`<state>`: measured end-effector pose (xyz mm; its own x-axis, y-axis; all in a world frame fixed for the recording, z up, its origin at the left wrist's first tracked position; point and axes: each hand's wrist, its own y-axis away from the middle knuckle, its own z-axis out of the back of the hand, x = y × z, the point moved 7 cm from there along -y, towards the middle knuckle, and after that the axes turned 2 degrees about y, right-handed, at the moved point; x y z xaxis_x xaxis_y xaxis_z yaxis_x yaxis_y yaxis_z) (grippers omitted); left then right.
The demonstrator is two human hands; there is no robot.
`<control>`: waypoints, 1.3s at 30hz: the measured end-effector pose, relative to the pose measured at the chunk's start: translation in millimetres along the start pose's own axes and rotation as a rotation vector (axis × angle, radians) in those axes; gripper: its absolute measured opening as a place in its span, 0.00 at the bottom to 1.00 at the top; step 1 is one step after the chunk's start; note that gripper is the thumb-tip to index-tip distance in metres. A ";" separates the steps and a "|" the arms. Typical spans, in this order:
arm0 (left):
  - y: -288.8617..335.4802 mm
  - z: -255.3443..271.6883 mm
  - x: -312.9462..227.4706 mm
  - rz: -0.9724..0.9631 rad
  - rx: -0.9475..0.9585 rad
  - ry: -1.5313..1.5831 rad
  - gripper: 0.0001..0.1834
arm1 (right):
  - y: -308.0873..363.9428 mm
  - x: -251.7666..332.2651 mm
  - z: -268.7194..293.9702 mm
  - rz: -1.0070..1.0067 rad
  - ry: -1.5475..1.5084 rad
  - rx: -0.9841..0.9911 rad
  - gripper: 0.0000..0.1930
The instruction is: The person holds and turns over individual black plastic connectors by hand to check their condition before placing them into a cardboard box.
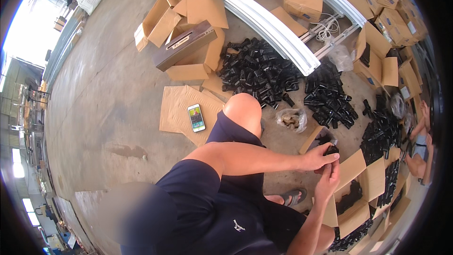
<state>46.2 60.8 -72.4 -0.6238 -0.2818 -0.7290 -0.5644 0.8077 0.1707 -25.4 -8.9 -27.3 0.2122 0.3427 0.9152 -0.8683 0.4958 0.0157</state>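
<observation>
- Concrete floor (108, 89) all round me, grey and stained, in a big open shed with daylight pouring in at the far left end.
- Flattened cardboard sheets (181, 108) lie just beside my bare knee (243, 108), and one smartphone (196, 117) rests face up on them, screen lit.
- Two long curved pale metal rails (269, 28) run across the floor above the knee.
- My left hand (321, 157) reaches across my body, fingers pinched on a small black plastic part (331, 150).
- My right hand (329, 179) comes up from below, fingers closed on the underside of that same part; both hands touch each other there.
- That part sits in front of me to the right, just over the flaps of an open cardboard box (358, 174). It's dark, glossy, chunky; its exact shape I cannot make out.
- Three heaps of the same black parts (257, 71) spread on the floor beyond, far too many to count singly.
- One clear plastic bag (291, 119) lies between knee and heaps, something brownish inside.
- Stacked brown cartons (391, 4) line the right edge; another person (420, 146) sits there.
- One grey sandal (293, 196) shows under my arm.
</observation>
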 end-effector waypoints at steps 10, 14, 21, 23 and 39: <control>16.1 -19.8 -20.2 0.147 0.086 -0.114 0.22 | -17.0 8.5 46.2 0.018 0.089 0.067 0.17; 16.8 -23.7 -21.4 0.060 0.098 -0.110 0.30 | -9.7 -11.7 35.9 -0.157 -0.107 0.186 0.21; 18.2 -26.2 -36.6 0.009 0.114 -0.203 0.36 | -0.8 -17.4 38.5 -0.272 -0.517 0.158 0.24; 18.2 -27.3 -36.8 0.015 0.133 -0.220 0.34 | -0.1 -20.0 40.6 -0.271 -0.535 0.174 0.24; 12.8 -21.0 -33.6 -0.233 0.101 -0.461 0.31 | -6.5 -27.8 32.6 -0.286 -0.419 0.026 0.18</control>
<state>48.7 69.7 -31.8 -0.1728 -0.2211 -0.9598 -0.5908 0.8030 -0.0786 -40.3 -47.7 -39.7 0.2490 -0.1563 0.9558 -0.8138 0.5013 0.2939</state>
